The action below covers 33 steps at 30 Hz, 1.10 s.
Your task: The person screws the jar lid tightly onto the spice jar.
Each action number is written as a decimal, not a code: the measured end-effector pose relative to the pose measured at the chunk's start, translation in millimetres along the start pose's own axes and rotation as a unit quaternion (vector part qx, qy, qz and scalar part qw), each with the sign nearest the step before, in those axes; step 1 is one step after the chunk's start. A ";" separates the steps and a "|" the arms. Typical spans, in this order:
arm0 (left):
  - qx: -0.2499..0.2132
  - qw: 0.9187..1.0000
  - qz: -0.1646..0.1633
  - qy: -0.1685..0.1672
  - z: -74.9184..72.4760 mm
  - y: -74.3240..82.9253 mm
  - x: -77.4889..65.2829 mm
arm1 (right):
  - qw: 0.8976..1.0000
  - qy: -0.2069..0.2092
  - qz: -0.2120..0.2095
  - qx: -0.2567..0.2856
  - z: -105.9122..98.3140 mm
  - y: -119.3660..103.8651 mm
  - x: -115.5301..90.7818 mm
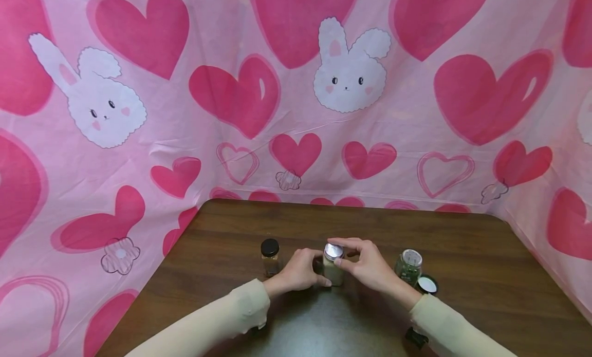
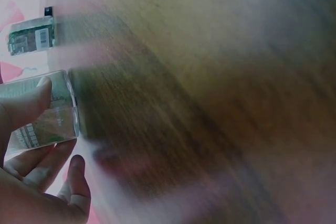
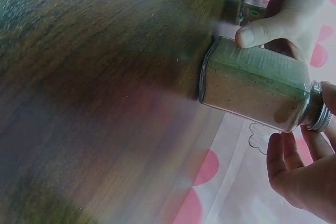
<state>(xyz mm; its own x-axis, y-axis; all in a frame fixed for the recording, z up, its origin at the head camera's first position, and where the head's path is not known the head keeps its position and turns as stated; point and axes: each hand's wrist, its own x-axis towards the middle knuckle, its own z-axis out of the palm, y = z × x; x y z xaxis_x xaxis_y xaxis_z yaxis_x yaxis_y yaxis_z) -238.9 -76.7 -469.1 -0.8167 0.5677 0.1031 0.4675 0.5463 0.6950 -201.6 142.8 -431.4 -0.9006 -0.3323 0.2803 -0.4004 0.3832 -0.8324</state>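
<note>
A square glass spice jar [image 1: 332, 273] filled with pale brown powder stands upright on the table between both hands. My left hand [image 1: 300, 268] grips its body from the left, the thumb lying along the glass [image 2: 58, 111]. From the right, my right hand [image 1: 367, 264] holds the silver top [image 1: 333, 251] between thumb and fingers. Seen by the right wrist camera, those fingers are round the silver lid [image 3: 318, 109] at the jar's neck. Part of the lid is hidden behind them.
Left of the hands stands a jar with a black cap [image 1: 270, 247]. To the right, beside my forearm, is a capless jar of green flakes [image 1: 408, 267] with a perforated top. A black cap [image 1: 427, 284] with a white inside lies by it on the wooden table [image 1: 240, 223].
</note>
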 end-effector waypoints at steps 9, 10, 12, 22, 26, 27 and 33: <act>0.004 1.000 -0.004 0.000 -0.1 -0.6 0.5 | 1.000 -0.010 0.004 0.005 -0.5 1.2 0.0; 0.005 1.000 -0.005 0.000 0.0 -0.5 0.6 | 1.000 -0.012 0.004 0.007 -0.7 1.0 0.0; 0.006 1.000 -0.006 0.000 -0.1 -0.5 1.0 | 1.000 -0.014 0.003 0.009 -1.1 0.8 0.0; 0.006 1.000 -0.015 -0.004 0.3 -0.1 0.6 | 0.999 -0.001 -0.034 -0.004 -7.2 -3.6 -0.1; 0.005 1.000 -0.014 -0.004 0.2 -0.6 0.8 | 0.999 0.013 -0.041 -0.009 -14.7 -11.9 -2.3; 0.004 1.000 -0.013 -0.003 0.2 -0.8 0.8 | 0.999 0.018 -0.042 -0.010 -16.8 -14.0 -3.2; 0.004 1.000 -0.013 0.004 -1.6 0.2 -0.6 | 0.997 0.042 -0.056 -0.028 -28.3 -21.7 -9.9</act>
<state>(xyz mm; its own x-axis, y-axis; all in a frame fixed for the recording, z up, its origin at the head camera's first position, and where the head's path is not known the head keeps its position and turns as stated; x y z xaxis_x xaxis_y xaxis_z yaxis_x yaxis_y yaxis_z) -238.9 -77.9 -467.9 -0.8316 0.5479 0.0908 0.4481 0.5654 0.6924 -188.8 162.2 -402.6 -0.8597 -0.3029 0.4113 -0.5061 0.3961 -0.7662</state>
